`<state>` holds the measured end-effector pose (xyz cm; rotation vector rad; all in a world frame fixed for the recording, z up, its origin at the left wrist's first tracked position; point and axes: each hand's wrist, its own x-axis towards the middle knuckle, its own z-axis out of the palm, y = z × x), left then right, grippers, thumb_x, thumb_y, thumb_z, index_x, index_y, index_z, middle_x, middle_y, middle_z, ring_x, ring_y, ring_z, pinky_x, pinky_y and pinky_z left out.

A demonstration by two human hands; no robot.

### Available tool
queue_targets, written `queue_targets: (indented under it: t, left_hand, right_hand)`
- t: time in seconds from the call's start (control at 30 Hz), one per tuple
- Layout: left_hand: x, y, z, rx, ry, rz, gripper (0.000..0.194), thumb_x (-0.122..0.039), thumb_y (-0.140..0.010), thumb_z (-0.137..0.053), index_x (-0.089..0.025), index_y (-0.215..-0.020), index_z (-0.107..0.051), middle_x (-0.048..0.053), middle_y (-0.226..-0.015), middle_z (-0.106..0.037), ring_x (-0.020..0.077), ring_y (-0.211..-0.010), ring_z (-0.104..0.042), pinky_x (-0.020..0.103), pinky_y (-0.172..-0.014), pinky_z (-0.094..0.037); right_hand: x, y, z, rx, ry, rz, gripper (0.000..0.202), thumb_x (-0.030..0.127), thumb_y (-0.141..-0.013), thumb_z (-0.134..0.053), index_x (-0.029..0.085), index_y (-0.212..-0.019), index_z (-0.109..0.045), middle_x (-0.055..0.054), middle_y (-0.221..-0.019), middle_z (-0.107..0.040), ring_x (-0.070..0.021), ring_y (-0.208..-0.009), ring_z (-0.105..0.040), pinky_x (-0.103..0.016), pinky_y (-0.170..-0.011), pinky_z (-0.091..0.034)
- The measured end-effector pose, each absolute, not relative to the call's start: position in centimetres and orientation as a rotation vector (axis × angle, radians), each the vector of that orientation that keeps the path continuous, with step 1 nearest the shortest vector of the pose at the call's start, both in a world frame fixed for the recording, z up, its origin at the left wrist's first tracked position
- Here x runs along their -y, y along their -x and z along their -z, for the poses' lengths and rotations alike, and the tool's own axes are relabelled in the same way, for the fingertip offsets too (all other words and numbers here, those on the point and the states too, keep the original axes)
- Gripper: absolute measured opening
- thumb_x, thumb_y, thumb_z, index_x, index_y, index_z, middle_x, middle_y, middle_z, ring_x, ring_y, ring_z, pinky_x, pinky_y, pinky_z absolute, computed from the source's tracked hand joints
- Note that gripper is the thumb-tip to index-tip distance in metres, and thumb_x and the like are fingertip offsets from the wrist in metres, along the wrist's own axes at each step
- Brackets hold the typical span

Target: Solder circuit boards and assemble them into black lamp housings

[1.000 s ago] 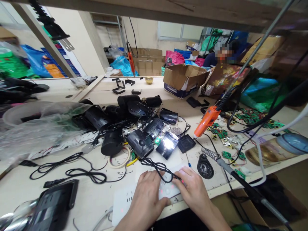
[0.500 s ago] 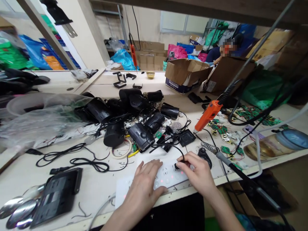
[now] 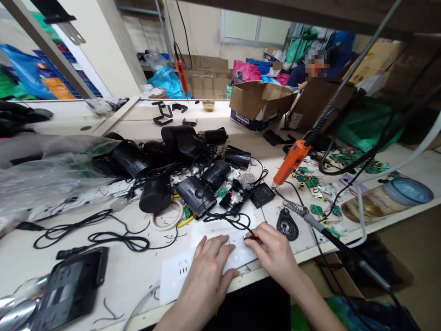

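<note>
A white power strip with several sockets and small red lights lies along the front of the bench. My left hand rests on it, palm down, fingers extended and slightly apart. Over the strip's right part, my right hand pinches a black plug at a socket. Whether its prongs are fully inserted is hidden by the fingers. A looped black cord runs from the plug toward an opened black housing with white and wired parts inside. A square black piece is beside that housing.
Black housings pile up behind the strip. An orange electric screwdriver hangs at right, near a soldering iron in a coiled holder. Green circuit boards lie far right. A tape roll and coiled cords lie left. Someone sits behind cardboard boxes.
The view has shifted, so most things appear farther left. The black cord has dropped into loops behind the strip. My right hand still pinches the plug, and my left hand stays on the strip.
</note>
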<state>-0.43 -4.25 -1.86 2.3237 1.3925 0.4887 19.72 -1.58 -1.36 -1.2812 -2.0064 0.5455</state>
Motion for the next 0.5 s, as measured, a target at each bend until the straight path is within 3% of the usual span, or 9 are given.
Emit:
queue_targets:
  t: [0.3, 0.5]
  left_hand:
    - [3.5, 0.9, 0.9, -1.331, -2.364, -0.737, 0.021, -0.018, -0.09, -0.056, -0.023, -0.11, -0.058, 0.01, -0.111, -0.064, 0.028, -0.103, -0.062, 0.063, -0.097, -0.045]
    - [3.5, 0.3, 1.4, -1.28, -2.366, -0.799, 0.02, -0.015, -0.09, -0.054, -0.023, -0.108, -0.058, 0.009, -0.103, -0.063, 0.0269, -0.098, -0.062, 0.06, -0.096, -0.046]
  right_hand:
    - [1.8, -19.6, 1.4, 2.057, 1.287, -0.524, 0.011, 0.014, -0.093, -0.055, 0.018, -0.084, -0.059, -0.004, -0.079, -0.06, -0.0192, -0.077, -0.058, -0.029, -0.069, -0.045]
    - [2.0, -19.5, 1.6, 2.098, 1.245, -0.477, 0.009, 0.012, -0.092, -0.055, 0.018, -0.088, -0.06, -0.004, -0.079, -0.059, -0.0193, -0.077, -0.058, -0.029, -0.069, -0.045]
